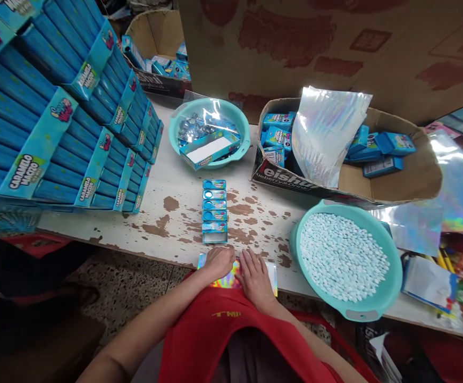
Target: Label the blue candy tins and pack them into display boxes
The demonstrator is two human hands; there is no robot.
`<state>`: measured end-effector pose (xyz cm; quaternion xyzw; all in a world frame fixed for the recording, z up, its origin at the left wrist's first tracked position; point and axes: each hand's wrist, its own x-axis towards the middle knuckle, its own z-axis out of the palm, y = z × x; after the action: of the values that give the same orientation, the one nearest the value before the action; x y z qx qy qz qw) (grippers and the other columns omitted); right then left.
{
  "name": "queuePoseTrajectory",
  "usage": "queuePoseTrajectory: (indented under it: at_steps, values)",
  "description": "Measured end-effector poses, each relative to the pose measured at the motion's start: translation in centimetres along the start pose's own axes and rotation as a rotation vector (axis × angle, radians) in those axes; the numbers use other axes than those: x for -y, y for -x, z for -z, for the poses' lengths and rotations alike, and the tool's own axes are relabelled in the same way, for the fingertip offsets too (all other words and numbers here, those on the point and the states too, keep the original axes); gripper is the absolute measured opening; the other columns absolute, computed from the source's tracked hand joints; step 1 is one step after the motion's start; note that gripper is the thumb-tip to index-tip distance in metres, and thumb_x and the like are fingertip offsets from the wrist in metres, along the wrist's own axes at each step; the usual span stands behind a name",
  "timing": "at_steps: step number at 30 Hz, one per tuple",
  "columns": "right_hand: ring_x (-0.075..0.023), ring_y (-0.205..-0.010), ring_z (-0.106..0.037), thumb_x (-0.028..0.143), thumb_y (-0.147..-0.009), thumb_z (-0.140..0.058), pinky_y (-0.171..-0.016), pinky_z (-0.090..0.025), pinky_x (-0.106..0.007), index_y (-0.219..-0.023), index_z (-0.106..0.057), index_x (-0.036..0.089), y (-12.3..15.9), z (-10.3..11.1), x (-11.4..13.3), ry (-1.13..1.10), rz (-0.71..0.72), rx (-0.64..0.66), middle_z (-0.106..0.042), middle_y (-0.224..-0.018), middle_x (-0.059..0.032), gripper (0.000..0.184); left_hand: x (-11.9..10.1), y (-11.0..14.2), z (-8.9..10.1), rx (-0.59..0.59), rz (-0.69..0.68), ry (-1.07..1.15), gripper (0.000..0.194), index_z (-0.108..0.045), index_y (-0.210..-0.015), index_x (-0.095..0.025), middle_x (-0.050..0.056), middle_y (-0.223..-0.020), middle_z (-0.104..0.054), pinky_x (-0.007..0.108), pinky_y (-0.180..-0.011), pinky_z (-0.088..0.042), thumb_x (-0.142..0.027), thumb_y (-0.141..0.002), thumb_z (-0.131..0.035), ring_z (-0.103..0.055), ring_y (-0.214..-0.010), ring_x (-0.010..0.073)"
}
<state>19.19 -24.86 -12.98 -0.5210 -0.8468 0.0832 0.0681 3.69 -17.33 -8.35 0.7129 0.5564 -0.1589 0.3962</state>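
Observation:
A sheet of shiny holographic foil (227,280) lies at the table's front edge, close to my body. My left hand (218,263) is on its left part, fingers curled in and closed on it. Flat on the right part rests my right hand (255,274), fingers stretched out and holding nothing. Just beyond my hands stands a column of several small blue tins (214,204) with printed tops. The nearest piece of the column shows a pale, open inside (215,237). My palms hide part of the foil.
Blue display boxes (61,111) are stacked at left. A teal basin (244,127) holds silvery pieces and a blue carton (211,150). At right are a teal basin of white pellets (343,255) and a cut carton (398,183) with blue packs and foil sheets (327,122).

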Motion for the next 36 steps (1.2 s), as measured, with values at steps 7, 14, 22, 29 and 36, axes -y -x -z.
queuePoseTrajectory:
  at_steps: [7,14,22,29,36]
  values:
    - [-0.0281,-0.125,-0.044,0.025,-0.091,-0.045,-0.098,-0.037,-0.047,-0.116,-0.058,0.02,0.9,1.0,-0.2,-0.129,0.063,0.001,-0.057,-0.128,-0.0112,0.028,0.7,-0.8,-0.5,-0.024,0.032,0.053,0.031,-0.066,-0.092,-0.019,0.01,-0.094,-0.07,0.032,-0.075,-0.044,-0.025,-0.087,-0.036,-0.063,-0.092,0.0227]
    - [-0.0174,-0.067,-0.06,0.032,-0.09,-0.048,-0.062,-0.047,-0.029,-0.076,-0.058,0.022,-1.7,7.2,-1.3,-0.492,-0.255,0.01,-0.064,-0.07,-0.0026,0.02,1.1,-1.3,-0.9,-0.065,-0.015,0.164,0.029,-0.066,-0.087,-0.017,0.012,-0.094,-0.069,0.035,-0.081,-0.043,-0.023,-0.087,-0.038,-0.062,-0.093,0.0249]
    - [-0.0152,-0.062,-0.059,0.042,-0.084,-0.055,-0.06,-0.047,-0.027,-0.072,-0.056,0.022,-5.1,11.7,-1.6,-0.767,-0.471,-0.091,-0.062,-0.066,0.0,0.024,0.1,1.0,0.9,0.027,-0.445,1.057,0.042,-0.055,-0.115,-0.018,0.008,-0.111,-0.065,0.03,-0.088,-0.045,-0.046,-0.085,-0.049,-0.059,-0.104,0.0192]
    - [-0.0179,-0.064,-0.063,0.047,-0.073,-0.065,-0.063,-0.051,-0.033,-0.089,-0.058,0.019,-7.5,9.1,-1.2,-1.031,-0.649,-0.137,-0.067,-0.068,-0.0021,0.033,1.0,2.0,2.3,0.043,-0.186,1.081,0.03,-0.052,-0.07,-0.016,-0.001,-0.061,-0.061,0.02,-0.049,-0.041,-0.043,-0.083,-0.045,-0.055,-0.049,0.0087]
    - [-0.0142,-0.055,-0.06,0.042,-0.066,-0.07,-0.056,-0.051,-0.028,-0.087,-0.059,0.019,-14.4,5.9,2.7,-1.288,-0.664,-0.215,-0.066,-0.063,0.0013,0.033,6.4,2.8,7.4,-0.175,-0.047,0.956,0.024,-0.045,-0.091,-0.02,-0.009,-0.049,-0.05,0.018,-0.038,-0.032,-0.041,-0.082,-0.047,-0.043,-0.034,0.0074]
